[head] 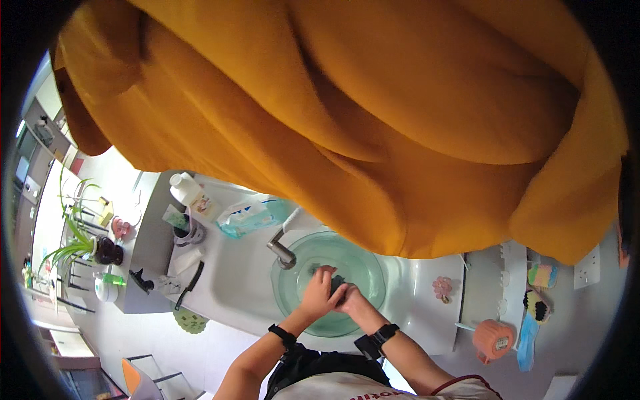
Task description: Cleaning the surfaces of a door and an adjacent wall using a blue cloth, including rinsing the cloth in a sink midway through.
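Note:
A clear, greenish basin [367,295] holding water sits in a white sink [235,275]. Over it, my left hand [319,290] and my right hand [351,296] meet around a small dark wet cloth-like item [338,284]. Both hands seem to grip it, though the fingers hide much of it. The metal faucet [283,252] stands just beyond my left hand, its spout over the basin's rim. Each wrist wears a black band.
A mustard-yellow cloth [350,125] hangs across the far side, covering part of the sink. On the left ledge are a white bottle [187,190], a wipes pack [255,215] and a black comb [191,285]. A pink flower-shaped item [442,288] and an orange cup [492,340] are at right.

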`<state>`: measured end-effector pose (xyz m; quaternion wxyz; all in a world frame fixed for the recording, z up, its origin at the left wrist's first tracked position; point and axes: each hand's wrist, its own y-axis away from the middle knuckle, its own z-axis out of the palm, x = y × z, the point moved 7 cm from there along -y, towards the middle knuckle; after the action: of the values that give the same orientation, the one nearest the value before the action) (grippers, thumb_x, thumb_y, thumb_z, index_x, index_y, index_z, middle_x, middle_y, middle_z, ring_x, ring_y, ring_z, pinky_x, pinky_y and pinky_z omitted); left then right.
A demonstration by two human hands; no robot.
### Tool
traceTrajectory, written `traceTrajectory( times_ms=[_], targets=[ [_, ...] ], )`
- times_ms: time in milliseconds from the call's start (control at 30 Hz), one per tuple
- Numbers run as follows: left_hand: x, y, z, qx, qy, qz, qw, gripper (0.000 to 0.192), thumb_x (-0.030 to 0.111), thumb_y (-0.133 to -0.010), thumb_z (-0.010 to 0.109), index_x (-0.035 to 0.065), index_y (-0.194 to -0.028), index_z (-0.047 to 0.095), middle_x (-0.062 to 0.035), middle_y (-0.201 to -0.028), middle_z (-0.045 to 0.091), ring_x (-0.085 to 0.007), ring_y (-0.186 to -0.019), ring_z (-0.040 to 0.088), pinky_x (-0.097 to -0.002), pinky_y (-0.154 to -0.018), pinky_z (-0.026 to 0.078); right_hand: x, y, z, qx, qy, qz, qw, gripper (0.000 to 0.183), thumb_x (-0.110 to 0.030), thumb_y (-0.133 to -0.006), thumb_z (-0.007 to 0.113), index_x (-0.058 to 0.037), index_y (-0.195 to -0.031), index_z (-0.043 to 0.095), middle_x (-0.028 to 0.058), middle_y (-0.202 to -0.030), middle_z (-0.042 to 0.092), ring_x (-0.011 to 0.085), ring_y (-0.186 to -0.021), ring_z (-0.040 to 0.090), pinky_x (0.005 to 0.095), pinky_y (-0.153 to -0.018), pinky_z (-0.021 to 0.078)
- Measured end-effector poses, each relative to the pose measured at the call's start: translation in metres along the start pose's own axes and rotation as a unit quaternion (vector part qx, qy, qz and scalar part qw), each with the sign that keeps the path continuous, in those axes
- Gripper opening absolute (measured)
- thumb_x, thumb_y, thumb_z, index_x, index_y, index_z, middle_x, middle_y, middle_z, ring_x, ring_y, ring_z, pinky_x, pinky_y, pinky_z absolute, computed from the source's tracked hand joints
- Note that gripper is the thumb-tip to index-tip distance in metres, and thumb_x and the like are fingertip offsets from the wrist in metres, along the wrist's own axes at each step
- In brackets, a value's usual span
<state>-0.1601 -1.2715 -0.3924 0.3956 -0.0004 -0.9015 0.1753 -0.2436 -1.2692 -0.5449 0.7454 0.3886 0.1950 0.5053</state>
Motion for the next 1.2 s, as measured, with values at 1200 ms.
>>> traceTrajectory(
  times_ms=[1200],
  targets=[
    [0.011,-0.011,0.041,-0.054,-0.031,-0.025,0.998,0.032,0.024,-0.094,0.048,0.0022,-0.073,0.058,-0.0161,-0.075,0.06,-0.0358,-0.075,0.057,-0.0462,-0.067,0.048,-0.008,-0.002,0.021,-0.099,0.054,0.007,0.994,0.038,-0.042,-0.094,0.039,-0.016,-0.116,0.056,0.0037,-0.117,0.061,0.0206,-0.109,0.056,0.0394,-0.092,0.0469]
  ],
)
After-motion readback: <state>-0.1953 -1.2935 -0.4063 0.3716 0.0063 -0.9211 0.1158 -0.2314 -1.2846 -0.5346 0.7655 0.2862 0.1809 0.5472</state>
